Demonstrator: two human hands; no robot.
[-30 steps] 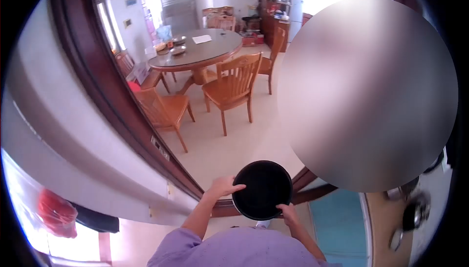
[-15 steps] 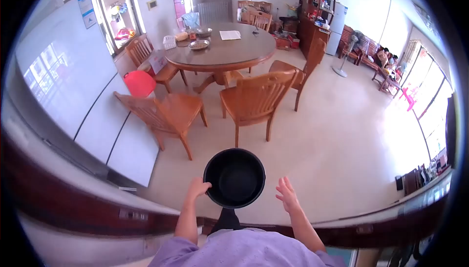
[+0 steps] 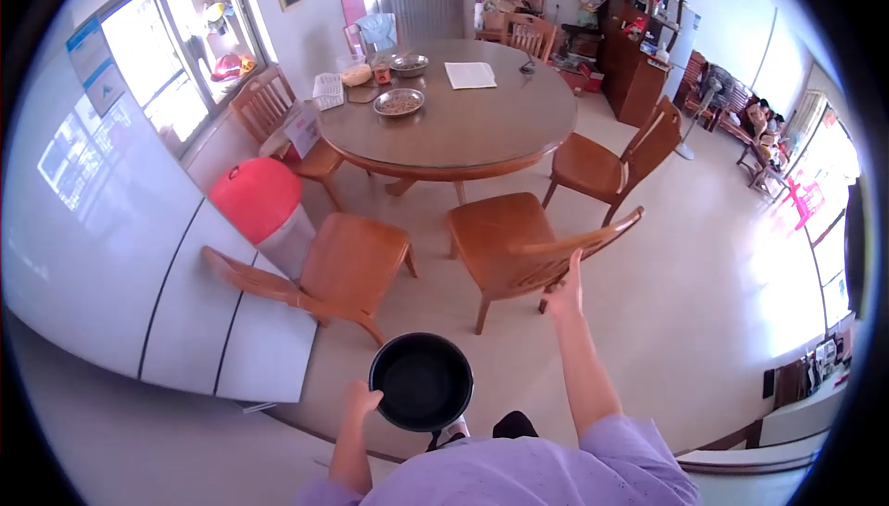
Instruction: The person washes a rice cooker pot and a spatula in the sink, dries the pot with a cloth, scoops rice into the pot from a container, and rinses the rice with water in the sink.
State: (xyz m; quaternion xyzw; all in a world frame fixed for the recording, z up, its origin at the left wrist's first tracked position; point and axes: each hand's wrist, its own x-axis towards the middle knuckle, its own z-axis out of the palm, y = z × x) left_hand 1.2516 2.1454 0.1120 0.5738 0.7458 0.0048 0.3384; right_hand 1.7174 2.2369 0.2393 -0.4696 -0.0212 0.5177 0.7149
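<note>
My left hand (image 3: 363, 399) is closed on the left rim of a deep round black pot (image 3: 421, 382), which hangs in front of my body with its opening up. Nothing shows inside it. Stretched out ahead, my right hand (image 3: 565, 291) has its fingers extended and the thumb apart. It overlaps the backrest of a wooden chair (image 3: 505, 228) in this view and holds nothing. Another wooden chair (image 3: 356, 265) stands to the left, just beyond the pot.
A round table (image 3: 463, 131) carries metal bowls (image 3: 399, 102), a white basket (image 3: 328, 90) and an open booklet (image 3: 470, 74). On the left are a bin with a red lid (image 3: 255, 199) and a white cabinet (image 3: 120, 228). Another chair (image 3: 593, 165) stands right of the table.
I have moved forward, so the table and chairs are nearer. My right hand has reached out to the near chair's backrest. The pot stays in my left hand, lower in view.
</note>
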